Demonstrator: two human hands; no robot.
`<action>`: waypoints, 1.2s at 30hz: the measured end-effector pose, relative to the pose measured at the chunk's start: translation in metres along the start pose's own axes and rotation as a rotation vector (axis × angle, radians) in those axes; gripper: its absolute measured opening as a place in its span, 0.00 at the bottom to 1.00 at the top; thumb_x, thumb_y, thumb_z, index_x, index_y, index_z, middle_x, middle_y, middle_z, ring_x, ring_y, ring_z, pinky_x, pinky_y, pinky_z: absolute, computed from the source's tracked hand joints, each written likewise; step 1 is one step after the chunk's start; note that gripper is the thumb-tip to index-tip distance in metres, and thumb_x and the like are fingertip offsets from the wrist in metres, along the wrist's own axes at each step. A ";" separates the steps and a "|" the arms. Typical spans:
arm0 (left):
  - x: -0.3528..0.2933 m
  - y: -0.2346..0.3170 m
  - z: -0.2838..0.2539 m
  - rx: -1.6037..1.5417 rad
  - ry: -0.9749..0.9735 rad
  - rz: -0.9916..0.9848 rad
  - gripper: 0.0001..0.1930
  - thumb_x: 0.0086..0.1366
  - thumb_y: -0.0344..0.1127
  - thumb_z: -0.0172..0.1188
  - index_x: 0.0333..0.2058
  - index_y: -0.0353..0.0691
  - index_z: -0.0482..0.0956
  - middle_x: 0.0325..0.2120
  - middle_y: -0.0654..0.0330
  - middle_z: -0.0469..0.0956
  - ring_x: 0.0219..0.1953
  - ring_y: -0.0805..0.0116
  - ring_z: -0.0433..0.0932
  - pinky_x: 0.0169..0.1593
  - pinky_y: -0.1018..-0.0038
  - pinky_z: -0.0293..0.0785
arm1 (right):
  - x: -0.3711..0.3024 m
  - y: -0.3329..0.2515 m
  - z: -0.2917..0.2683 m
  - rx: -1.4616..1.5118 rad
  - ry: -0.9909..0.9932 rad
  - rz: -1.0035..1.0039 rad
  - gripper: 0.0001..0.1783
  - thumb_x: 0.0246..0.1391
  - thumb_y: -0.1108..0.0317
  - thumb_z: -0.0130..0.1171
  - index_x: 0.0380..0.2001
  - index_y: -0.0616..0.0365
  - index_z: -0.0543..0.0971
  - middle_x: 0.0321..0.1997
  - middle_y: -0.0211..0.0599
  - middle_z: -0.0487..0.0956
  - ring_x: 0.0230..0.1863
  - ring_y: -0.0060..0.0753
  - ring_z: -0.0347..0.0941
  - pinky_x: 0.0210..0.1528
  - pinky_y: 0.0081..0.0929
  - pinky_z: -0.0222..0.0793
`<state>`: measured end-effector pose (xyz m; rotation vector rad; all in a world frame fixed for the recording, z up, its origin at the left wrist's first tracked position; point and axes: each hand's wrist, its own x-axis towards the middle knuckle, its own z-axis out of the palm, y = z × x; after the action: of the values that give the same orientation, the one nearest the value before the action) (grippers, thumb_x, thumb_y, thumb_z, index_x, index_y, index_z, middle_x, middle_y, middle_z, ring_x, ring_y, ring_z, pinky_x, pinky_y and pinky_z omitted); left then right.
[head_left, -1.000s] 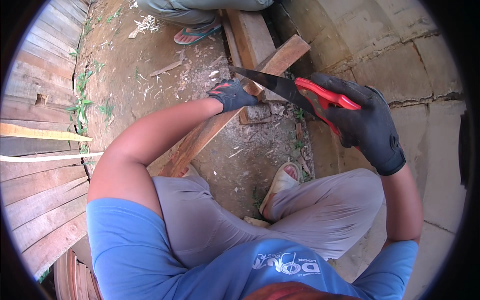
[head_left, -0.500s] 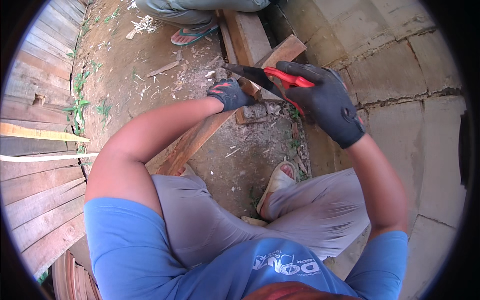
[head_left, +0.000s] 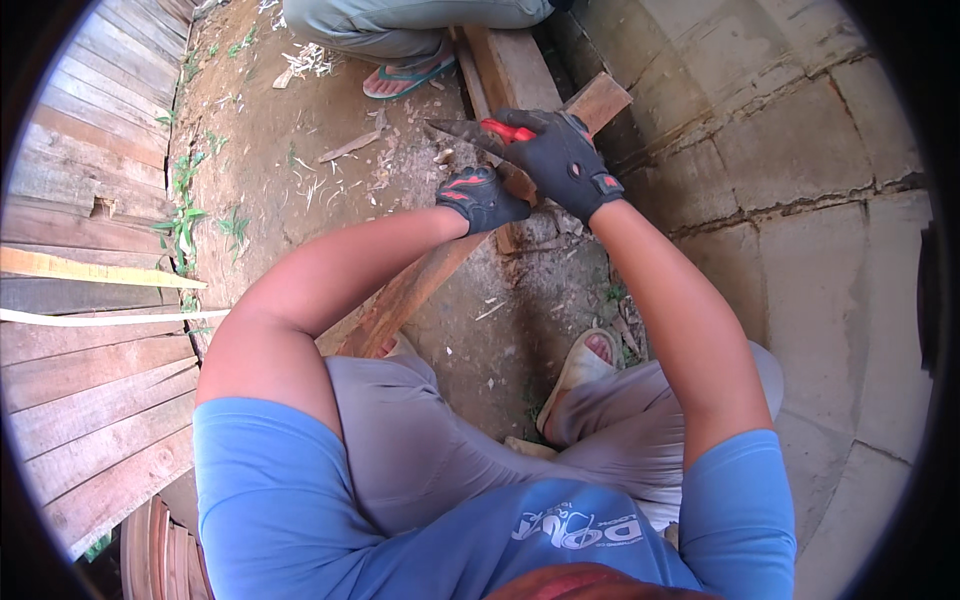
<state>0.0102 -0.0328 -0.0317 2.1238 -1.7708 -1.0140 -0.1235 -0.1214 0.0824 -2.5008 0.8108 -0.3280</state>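
Note:
A handsaw (head_left: 462,132) with a red handle and a dark blade lies across a wooden board (head_left: 425,285). My right hand (head_left: 558,165), in a black glove, is closed round the saw's handle, close above the board. My left hand (head_left: 482,200), in a black glove with red marks, is pressed on the board just nearer than the blade, its fingers wrapped over the edge. The board slants from beside my left leg up to the far right. My hands partly hide where blade and wood meet.
A thick beam (head_left: 510,75) lies under the board's far part. Another person's sandalled foot (head_left: 408,78) is beside it. Wood shavings (head_left: 310,62) litter the dirt. A plank fence (head_left: 90,200) stands left, a block wall (head_left: 800,160) right.
My right hand has moved left and down with the saw, from right of the board to over it. My left hand stays on the board. The whole view has shifted slightly.

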 end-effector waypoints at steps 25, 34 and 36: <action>-0.004 0.008 -0.012 -0.047 0.037 -0.091 0.44 0.51 0.68 0.70 0.54 0.34 0.87 0.51 0.43 0.87 0.51 0.45 0.87 0.55 0.57 0.82 | -0.138 -0.066 -0.192 0.137 -0.114 0.360 0.22 0.52 0.71 0.69 0.53 0.51 0.89 0.53 0.44 0.87 0.41 0.38 0.85 0.40 0.32 0.81; -0.021 0.021 -0.026 -0.014 -0.025 -0.105 0.40 0.61 0.71 0.63 0.59 0.42 0.86 0.52 0.45 0.87 0.56 0.45 0.84 0.61 0.57 0.78 | -0.039 0.003 -0.055 -0.260 -0.018 -0.258 0.17 0.55 0.64 0.70 0.49 0.46 0.90 0.63 0.36 0.85 0.61 0.48 0.82 0.64 0.41 0.75; -0.022 0.012 -0.023 -0.022 -0.019 -0.048 0.41 0.61 0.71 0.62 0.59 0.41 0.85 0.53 0.44 0.86 0.57 0.46 0.84 0.61 0.57 0.78 | -0.015 0.003 -0.016 -0.260 0.021 -0.250 0.18 0.57 0.60 0.69 0.51 0.45 0.90 0.64 0.37 0.85 0.62 0.49 0.81 0.65 0.41 0.74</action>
<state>0.0133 -0.0215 0.0003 2.1603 -1.7175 -1.0641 -0.1428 -0.1200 0.0935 -2.8556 0.5796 -0.3529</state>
